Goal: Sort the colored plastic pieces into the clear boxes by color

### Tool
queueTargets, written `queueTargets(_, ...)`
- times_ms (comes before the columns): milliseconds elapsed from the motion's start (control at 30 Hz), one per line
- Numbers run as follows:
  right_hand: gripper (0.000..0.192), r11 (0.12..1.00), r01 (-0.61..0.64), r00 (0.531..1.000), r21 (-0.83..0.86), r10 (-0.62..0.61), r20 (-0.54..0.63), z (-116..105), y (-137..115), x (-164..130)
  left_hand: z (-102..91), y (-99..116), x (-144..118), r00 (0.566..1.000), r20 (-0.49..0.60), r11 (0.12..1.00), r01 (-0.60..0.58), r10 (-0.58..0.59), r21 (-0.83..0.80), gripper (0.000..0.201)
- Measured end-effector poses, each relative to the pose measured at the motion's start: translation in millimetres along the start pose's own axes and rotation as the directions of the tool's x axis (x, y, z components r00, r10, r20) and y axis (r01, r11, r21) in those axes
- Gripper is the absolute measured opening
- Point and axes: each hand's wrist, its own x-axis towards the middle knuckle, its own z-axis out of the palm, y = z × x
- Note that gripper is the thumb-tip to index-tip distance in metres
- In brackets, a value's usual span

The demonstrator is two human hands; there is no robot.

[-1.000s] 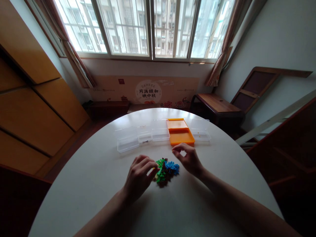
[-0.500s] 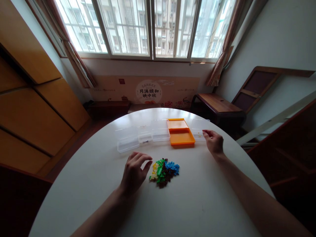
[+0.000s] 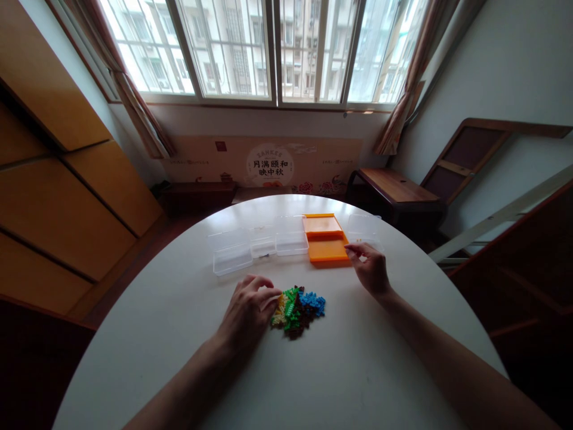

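Bricks (image 3: pixel 298 309), small knobbly plastic in mixed colours, lie heaped mid-table; the left hand (image 3: pixel 248 313) touches their left side, fingers loosely curled, holding nothing visible. A careless nudge could scatter them. Farther, the right hand (image 3: pixel 370 270), fingers loosely apart, hovers beside the flat orange tray (image 3: pixel 327 249).

A wide window (image 3: pixel 268 51) with white bars and frames fills the far wall, and pale daylight comes through it from apartment blocks outside. Brownish curtains (image 3: pixel 138 113) are gathered at both of its ends. Below the sill a long printed panel (image 3: pixel 268 164) with a round emblem leans against the wall. On the left stand yellow-orange wooden cabinets (image 3: pixel 58 191). On the right, a dark wooden bench (image 3: pixel 394 188) sits by the pale wall, with a framed board (image 3: pixel 465 155) propped behind it. The round white table (image 3: pixel 349 370) stands in dimmer light.
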Motion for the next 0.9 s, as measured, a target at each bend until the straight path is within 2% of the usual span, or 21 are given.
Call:
queueTargets(367,0.016,0.996,0.074,0.989,0.052,-0.079,0.121,9,-35,-15,-2.8,3,0,1.0,-0.005,0.999,-0.029,0.029,0.037,0.015)
queueTargets(500,0.014,0.99,0.114,0.971,0.083,-0.128,0.201,13,-49,-23,-3.4,4,0,1.0,0.006,0.999,-0.022,0.022,0.045,0.016)
queueTargets(567,0.013,0.987,0.113,0.96,0.11,-0.137,0.245,16,-56,-28,-2.8,4,0,0.999,-0.032,0.999,-0.022,0.024,0.044,0.014)
queueTargets(700,0.014,0.979,0.053,0.913,0.197,-0.127,0.388,19,-73,-38,-3.7,7,0,0.98,-0.174,0.995,-0.085,0.093,0.053,0.009)
queueTargets(800,0.016,0.975,0.034,0.863,0.22,-0.14,0.486,20,-84,-46,-6.6,15,-1,0.964,-0.209,0.985,-0.155,0.166,0.07,0.007)
queueTargets(900,0.016,0.972,0.049,0.84,0.228,-0.164,0.517,22,-90,-51,-8.8,22,-2,0.946,-0.22,0.971,-0.225,0.237,0.076,0.009)
